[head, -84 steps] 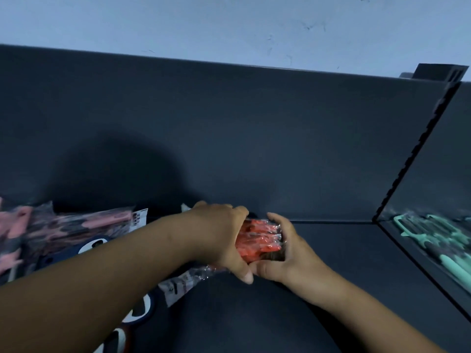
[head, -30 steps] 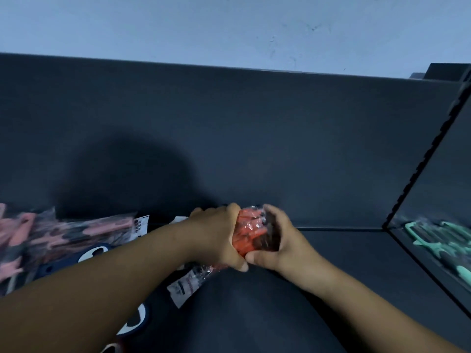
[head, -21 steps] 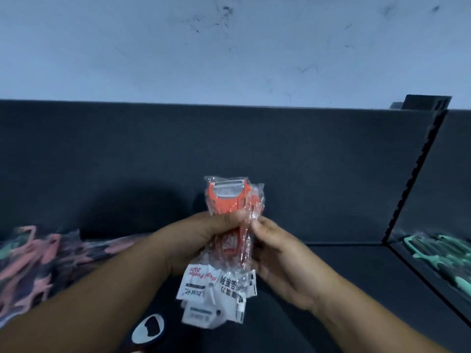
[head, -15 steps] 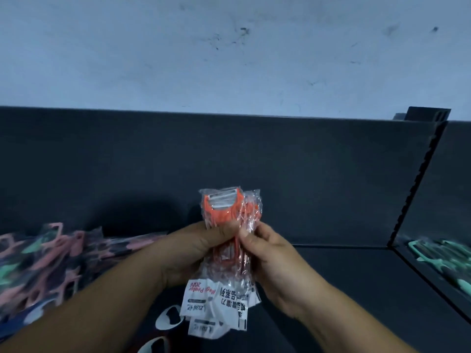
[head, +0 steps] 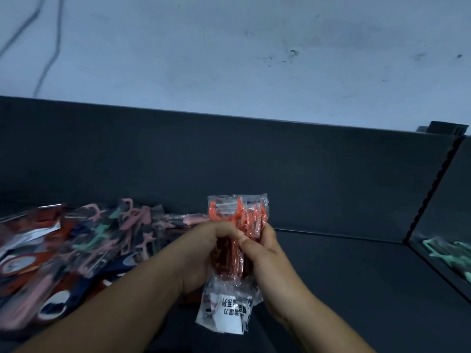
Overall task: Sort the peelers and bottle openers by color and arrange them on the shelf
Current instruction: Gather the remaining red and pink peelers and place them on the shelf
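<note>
**Two hands hold one bundle of orange peelers at centre frame**

Two hands meet on one bundle. The left hand (head: pixel 204 253) and right hand (head: pixel 265 253) both curl their fingers round the orange peelers (head: pixel 237 220), with the thumbs close together in front. The bundle stands upright over the dark shelf (head: pixel 344 289). At least two heads show, and overlap hides the full count. The peelers are bright orange, heads up, and sealed in crinkled clear plastic. White printed labels (head: pixel 226 314) hang below. One blurred mixed pile (head: pixel 89 240) of pink, teal, navy and red packets lies at lower left. One group of teal peelers (head: pixel 448 253) lies at the right edge, beyond a notched divider (head: pixel 430 189).
</note>
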`<state>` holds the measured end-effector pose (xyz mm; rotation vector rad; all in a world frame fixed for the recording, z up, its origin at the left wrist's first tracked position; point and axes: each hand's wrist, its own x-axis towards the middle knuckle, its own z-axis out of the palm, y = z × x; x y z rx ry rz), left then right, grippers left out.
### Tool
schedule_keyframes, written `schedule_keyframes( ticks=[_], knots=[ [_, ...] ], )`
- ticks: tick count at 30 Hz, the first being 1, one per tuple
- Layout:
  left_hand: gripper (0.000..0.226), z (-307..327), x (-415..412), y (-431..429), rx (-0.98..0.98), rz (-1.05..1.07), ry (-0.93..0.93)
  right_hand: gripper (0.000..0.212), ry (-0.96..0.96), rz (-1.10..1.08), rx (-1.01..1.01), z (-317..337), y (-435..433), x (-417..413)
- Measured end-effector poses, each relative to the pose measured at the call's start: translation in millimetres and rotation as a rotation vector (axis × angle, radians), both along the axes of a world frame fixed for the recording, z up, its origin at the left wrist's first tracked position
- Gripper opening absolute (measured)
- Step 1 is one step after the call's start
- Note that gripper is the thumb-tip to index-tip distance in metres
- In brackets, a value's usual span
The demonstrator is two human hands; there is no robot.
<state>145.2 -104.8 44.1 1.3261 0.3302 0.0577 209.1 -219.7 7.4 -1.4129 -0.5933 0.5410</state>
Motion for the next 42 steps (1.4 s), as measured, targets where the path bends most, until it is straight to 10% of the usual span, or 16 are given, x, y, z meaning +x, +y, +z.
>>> schedule_keyframes(
  ticks=[8,17,33,42],
  knots=[
    [0.042,-8,-37,-20,-0.034,-0.120,-0.055,0.110,0.032,-0.134,-0.091,-8,5,-38],
    [0.050,-27,-46,-61,0.043,-0.175,-0.084,0.120,0.320,0.037,0.016,-7,-56,-54],
    [0.045,-18,21,-296,-0.165,-0.277,-0.073,0.030,0.456,0.048,0.365,10,-283,-14],
    [0.019,-9,86,-471,-0.245,-0.278,-0.039,0.039,0.521,-0.130,0.348,25,-457,38]
  ],
)
